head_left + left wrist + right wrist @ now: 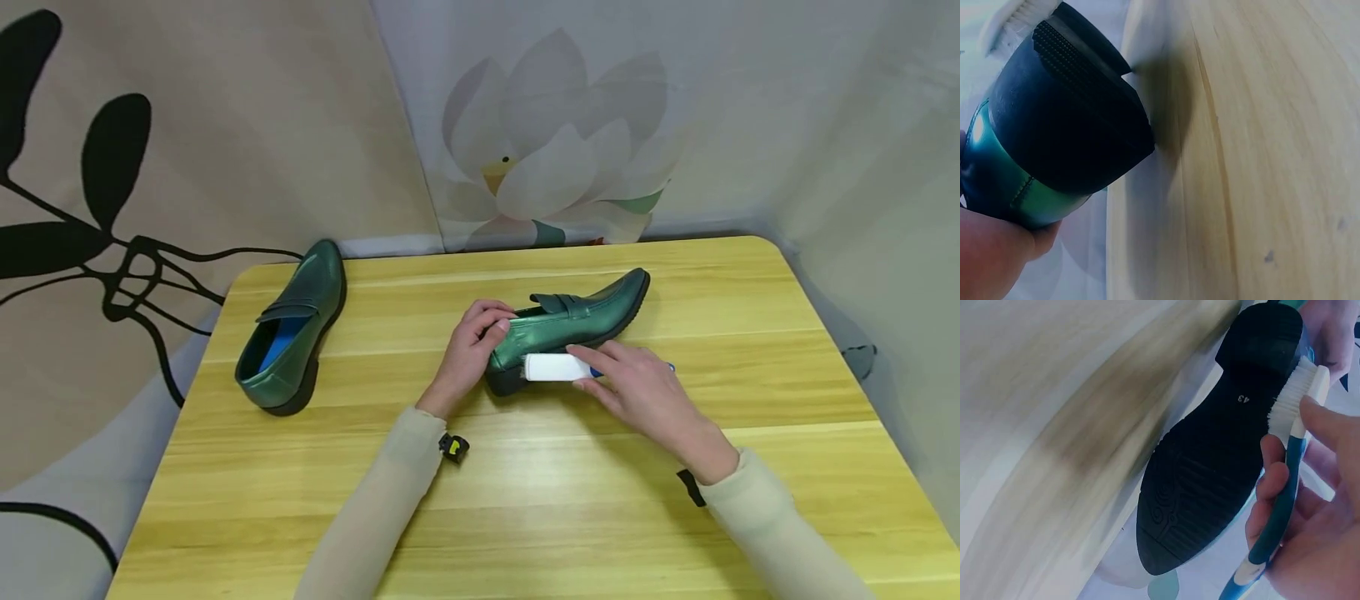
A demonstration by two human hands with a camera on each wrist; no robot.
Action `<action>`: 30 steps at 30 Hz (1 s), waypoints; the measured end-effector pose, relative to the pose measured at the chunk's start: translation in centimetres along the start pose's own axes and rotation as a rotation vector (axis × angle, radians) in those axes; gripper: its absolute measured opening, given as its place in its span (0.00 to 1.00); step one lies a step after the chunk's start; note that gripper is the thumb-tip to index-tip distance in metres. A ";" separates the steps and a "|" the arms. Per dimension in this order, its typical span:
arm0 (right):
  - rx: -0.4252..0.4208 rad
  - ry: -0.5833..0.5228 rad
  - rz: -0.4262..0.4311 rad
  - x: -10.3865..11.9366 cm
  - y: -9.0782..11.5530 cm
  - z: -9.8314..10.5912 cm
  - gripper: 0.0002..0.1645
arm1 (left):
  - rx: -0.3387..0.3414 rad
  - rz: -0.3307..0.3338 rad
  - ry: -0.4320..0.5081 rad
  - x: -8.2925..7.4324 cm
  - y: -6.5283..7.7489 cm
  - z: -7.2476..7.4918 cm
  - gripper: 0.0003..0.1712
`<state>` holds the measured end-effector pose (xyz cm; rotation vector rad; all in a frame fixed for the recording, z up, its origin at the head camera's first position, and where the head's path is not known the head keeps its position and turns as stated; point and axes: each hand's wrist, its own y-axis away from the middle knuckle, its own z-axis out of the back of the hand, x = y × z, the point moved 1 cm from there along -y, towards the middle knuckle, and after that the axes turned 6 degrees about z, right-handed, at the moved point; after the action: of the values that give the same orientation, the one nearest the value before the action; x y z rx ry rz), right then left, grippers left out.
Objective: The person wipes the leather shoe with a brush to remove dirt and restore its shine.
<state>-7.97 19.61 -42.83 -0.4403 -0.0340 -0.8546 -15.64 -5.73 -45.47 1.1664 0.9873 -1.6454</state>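
Observation:
A green loafer (531,337) with a black sole (1210,450) is held at its heel end by my left hand (472,348), toe pointing to the back right. In the left wrist view the black heel (1072,112) stands tilted above the tabletop, the thumb (997,250) against the green leather. My right hand (643,390) grips a scrubbing brush (557,367) with a white head and a blue and white handle (1282,506). Its white bristles (1288,394) lie against the shoe's side near the heel, along the sole's edge.
A second green loafer (291,333) with a blue insole stands at the table's left side. The wooden table (570,517) has rounded back corners. Behind it hangs a curtain (285,125) with a printed flower and dark leaves.

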 end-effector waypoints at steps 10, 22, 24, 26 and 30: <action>0.033 -0.002 0.133 1.5 -1.5 -0.7 0.31 | -0.022 0.004 -0.017 0.1 -0.1 0.0 0.14; -0.018 0.018 0.022 -0.6 0.4 0.2 0.34 | -0.019 0.004 0.003 0.0 -0.2 0.0 0.14; -0.006 0.006 0.048 -0.1 -0.1 -0.1 0.33 | -0.025 -0.001 -0.001 0.0 -0.2 0.0 0.14; 0.010 -0.003 0.066 0.4 -0.5 -0.4 0.32 | -0.026 -0.001 -0.005 -0.1 -0.2 0.0 0.14; 0.022 0.005 0.047 0.4 -0.6 -0.3 0.31 | -0.022 0.003 -0.011 -0.1 -0.2 0.0 0.14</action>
<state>-8.16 18.88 -42.81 -0.4170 -0.0285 -0.8087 -15.83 -5.63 -45.35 1.1425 0.9931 -1.6335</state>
